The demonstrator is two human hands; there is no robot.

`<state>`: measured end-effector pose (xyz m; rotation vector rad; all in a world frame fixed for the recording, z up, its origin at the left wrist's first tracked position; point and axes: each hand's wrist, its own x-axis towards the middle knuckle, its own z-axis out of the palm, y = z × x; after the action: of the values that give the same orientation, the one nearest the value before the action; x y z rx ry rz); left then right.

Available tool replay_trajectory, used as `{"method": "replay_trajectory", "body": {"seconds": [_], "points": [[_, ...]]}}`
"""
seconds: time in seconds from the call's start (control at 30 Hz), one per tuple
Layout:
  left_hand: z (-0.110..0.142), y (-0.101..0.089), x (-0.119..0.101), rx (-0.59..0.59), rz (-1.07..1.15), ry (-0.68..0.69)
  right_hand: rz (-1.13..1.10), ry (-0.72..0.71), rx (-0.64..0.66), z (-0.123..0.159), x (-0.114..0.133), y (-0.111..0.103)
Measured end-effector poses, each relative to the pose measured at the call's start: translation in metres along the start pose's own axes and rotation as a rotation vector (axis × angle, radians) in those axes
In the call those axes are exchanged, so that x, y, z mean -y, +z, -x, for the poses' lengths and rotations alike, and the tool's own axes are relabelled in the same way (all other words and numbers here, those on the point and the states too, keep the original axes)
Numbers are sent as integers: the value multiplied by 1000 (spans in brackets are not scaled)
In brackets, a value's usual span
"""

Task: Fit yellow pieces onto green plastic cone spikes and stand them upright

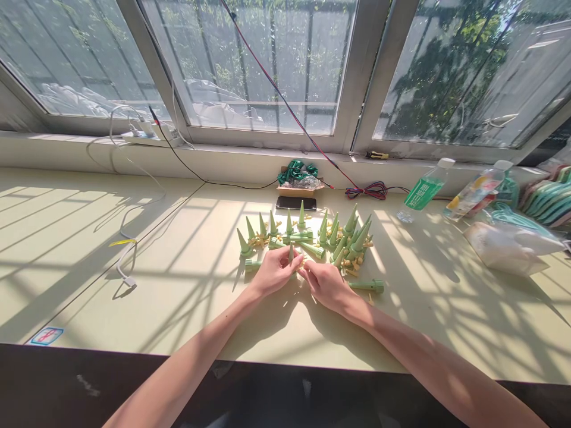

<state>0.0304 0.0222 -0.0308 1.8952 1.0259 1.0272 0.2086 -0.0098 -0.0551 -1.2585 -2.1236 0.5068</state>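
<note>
Both hands meet at the middle of the table among green plastic parts. My left hand (275,270) is closed round a green pointed cone (291,253), whose tip sticks up between thumb and fingers. Close against it, my right hand (325,284) is closed in a pinch, its fingertips touching the area by the cone's base. Pale yellow bits show at these fingertips, but what the pinch holds is hidden. Behind the hands stand several green cones (302,215) with small yellow pieces at their bases. A green tube with a ribbed end (368,286) lies beside my right wrist.
Behind the cones lie a black phone (296,204) and a small box with green material (298,178). At right stand a green-labelled bottle (423,191), a second bottle (477,190) and a plastic bag (508,246). A white cable (129,279) lies at left; a coiled wire (372,190) lies by the sill.
</note>
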Motion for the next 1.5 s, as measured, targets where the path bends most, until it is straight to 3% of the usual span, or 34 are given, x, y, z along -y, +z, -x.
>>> {"method": "replay_trajectory", "body": {"seconds": [1.5], "points": [[1,0,0,19,-17,10,-22,19,-5,0,-1,0]]}}
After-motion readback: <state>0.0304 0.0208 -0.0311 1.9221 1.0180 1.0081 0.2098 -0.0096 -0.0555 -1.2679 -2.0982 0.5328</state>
